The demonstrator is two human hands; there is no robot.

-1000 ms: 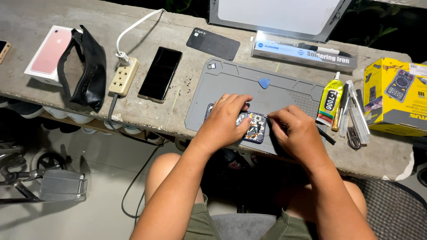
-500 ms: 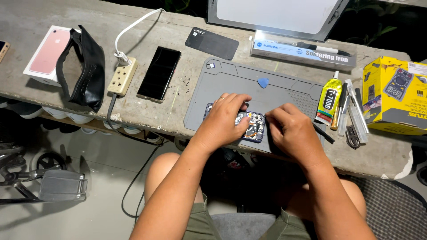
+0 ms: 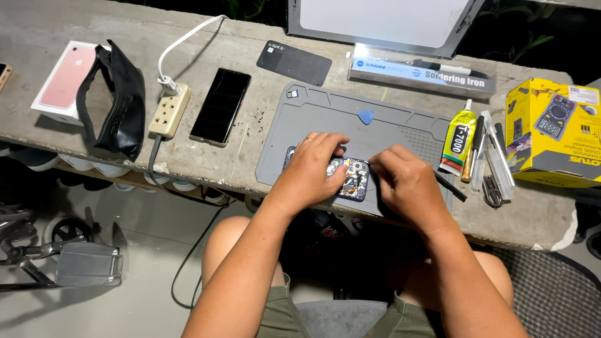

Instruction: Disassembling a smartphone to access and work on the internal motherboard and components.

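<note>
We note the opened phone lying on the grey mat, steadied by our left hand, fingers pressed together upon it. Our right hand, at its 3 o'clock, pinches a thin tool, its tip hidden.

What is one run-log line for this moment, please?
left hand: resting on opened phone | right hand: at phone's right edge, thin tool | under: grey mat | nearby: blue pick
</note>
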